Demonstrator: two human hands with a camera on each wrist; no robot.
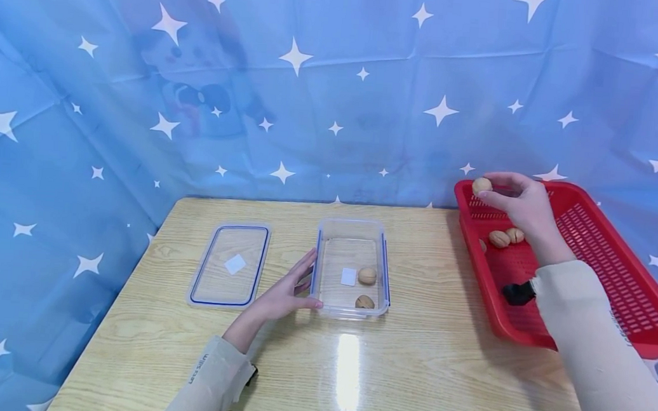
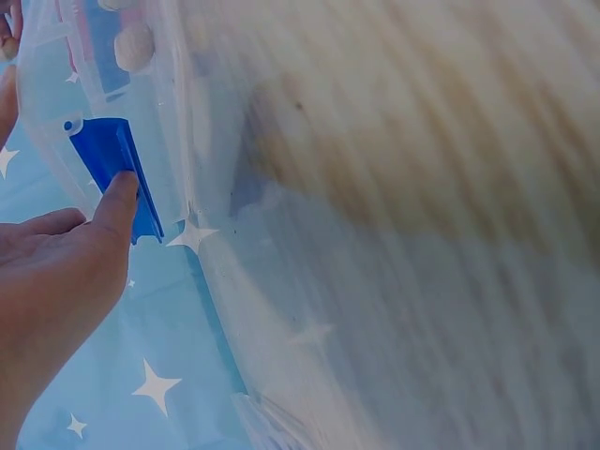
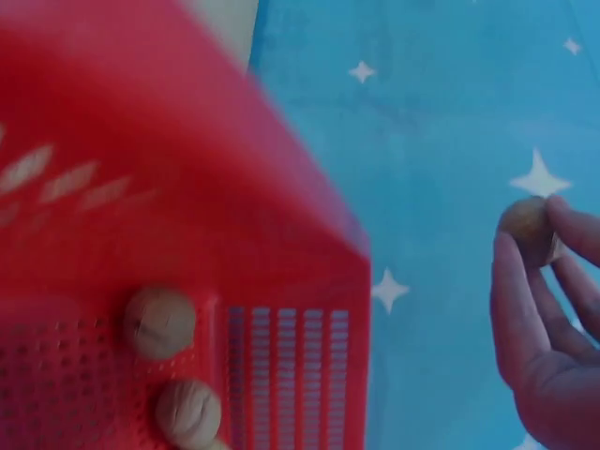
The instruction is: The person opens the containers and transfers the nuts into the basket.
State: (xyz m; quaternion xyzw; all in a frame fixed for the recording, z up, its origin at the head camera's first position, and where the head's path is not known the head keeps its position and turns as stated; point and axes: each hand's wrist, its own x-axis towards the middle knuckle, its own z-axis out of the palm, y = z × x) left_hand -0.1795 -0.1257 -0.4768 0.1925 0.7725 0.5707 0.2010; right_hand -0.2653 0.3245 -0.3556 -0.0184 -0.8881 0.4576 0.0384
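A walnut [image 1: 482, 186] is pinched between the thumb and fingers of my right hand [image 1: 526, 210], held above the far left corner of the red basket [image 1: 583, 344]. The right wrist view also shows this walnut [image 3: 528, 231] at the fingertips. Down in the basket lie other walnuts [image 1: 499, 239], one partly hidden by the basket's wall. My left hand [image 1: 282, 296] rests against the left side of the clear plastic container [image 1: 353, 229], fingers extended along it and thumb at the near corner. A finger touches its blue clasp [image 2: 112, 159]. Two walnuts [image 1: 367, 275] sit inside the container.
Left of the container, a clear lid with a blue seal [image 1: 226, 300] lies flat on the wooden table [image 1: 420, 377]. A blue curtain with white stars [image 1: 370, 106] hangs behind the table. The basket stands at the table's right edge.
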